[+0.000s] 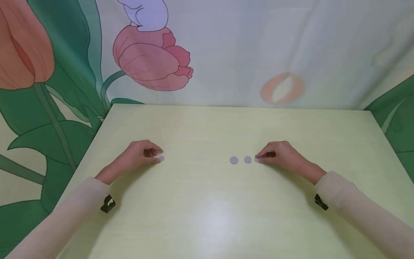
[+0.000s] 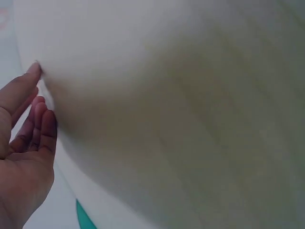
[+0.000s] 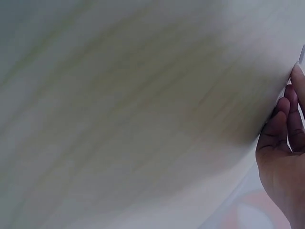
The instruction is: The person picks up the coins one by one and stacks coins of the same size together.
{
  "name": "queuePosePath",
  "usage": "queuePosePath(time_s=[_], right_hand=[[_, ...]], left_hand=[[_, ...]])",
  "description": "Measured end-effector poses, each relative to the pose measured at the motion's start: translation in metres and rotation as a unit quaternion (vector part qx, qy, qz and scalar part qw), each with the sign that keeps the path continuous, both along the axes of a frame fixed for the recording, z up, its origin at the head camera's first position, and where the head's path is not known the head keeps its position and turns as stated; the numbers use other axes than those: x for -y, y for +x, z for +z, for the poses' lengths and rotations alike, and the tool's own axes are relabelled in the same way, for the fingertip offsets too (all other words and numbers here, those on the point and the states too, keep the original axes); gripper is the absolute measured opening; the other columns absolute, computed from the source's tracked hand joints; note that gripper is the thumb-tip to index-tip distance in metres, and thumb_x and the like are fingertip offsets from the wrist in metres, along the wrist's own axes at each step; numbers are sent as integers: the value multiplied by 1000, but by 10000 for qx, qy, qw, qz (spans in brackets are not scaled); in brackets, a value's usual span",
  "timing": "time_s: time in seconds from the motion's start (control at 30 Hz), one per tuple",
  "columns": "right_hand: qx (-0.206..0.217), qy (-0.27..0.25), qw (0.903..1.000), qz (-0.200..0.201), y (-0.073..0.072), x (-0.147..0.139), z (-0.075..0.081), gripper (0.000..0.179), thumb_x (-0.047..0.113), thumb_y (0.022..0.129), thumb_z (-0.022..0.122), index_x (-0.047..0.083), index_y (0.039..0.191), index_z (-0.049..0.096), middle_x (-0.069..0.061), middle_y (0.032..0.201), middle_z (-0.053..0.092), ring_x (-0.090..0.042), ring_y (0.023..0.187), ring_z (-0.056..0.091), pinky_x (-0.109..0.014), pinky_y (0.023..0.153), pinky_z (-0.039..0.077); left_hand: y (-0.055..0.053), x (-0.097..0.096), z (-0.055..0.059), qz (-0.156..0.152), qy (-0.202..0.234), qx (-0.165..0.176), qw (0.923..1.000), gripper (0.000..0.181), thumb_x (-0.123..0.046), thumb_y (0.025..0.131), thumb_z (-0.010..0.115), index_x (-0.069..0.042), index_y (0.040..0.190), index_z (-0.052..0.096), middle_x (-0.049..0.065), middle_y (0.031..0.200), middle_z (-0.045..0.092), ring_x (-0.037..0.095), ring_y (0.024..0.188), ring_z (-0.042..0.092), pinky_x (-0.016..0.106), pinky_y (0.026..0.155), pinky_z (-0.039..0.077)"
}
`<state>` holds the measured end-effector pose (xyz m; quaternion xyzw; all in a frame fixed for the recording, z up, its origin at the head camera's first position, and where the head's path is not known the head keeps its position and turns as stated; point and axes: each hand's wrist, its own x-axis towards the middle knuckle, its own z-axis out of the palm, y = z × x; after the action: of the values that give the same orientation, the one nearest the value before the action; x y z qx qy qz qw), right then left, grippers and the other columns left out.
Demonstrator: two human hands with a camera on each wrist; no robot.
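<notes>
Small flat pale-purple discs lie on the table. My left hand (image 1: 142, 154) is beside the leftmost disc (image 1: 161, 158), its thumb tip right at the edge and its index finger apart above it. In the left wrist view a gap shows between thumb and fingers of the left hand (image 2: 28, 138). My right hand (image 1: 281, 154) pinches a disc (image 1: 257, 160) between thumb and index finger, partly hiding it. Left of that, two more discs, one nearer (image 1: 248, 159) and one farther (image 1: 234, 160), lie in a row. The right hand (image 3: 283, 143) also shows in the right wrist view.
The pale wooden table (image 1: 200, 194) ends at a back edge against a hanging cloth (image 1: 226, 54) printed with flowers and leaves. Dark wrist devices, left (image 1: 108, 204) and right (image 1: 321, 202), show below the beige sleeves.
</notes>
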<state>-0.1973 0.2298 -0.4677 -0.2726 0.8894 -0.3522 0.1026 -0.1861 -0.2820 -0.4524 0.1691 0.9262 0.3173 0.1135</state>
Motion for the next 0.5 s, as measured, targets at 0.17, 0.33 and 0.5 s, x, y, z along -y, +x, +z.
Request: queuePosePath(time_s=[0.17, 0.33, 0.5], right_hand=[[-68, -68, 10000, 25, -7, -3, -1, 16, 9, 86, 82, 15, 101, 82, 8, 96, 76, -9, 86, 69, -21, 74, 54], [50, -174, 9998, 56, -8, -4, -5, 16, 10, 85, 83, 16, 100, 82, 8, 96, 76, -6, 83, 67, -20, 72, 53], [154, -228, 9996, 69, -6, -2, -6, 16, 10, 86, 82, 15, 100, 82, 6, 96, 76, -6, 81, 65, -20, 70, 52]], left_hand=[[-4, 2, -3, 66, 139, -81, 9998, 27, -15, 86, 83, -7, 112, 77, 2, 93, 67, 19, 85, 57, 24, 74, 49], [-3, 1, -5, -117, 151, -64, 9998, 21, -15, 88, 81, -9, 108, 79, 0, 95, 68, 17, 85, 58, 24, 74, 51], [-3, 0, -6, -332, 18, -103, 9994, 15, -13, 88, 81, -9, 102, 79, -2, 92, 68, 15, 83, 59, 24, 74, 51]])
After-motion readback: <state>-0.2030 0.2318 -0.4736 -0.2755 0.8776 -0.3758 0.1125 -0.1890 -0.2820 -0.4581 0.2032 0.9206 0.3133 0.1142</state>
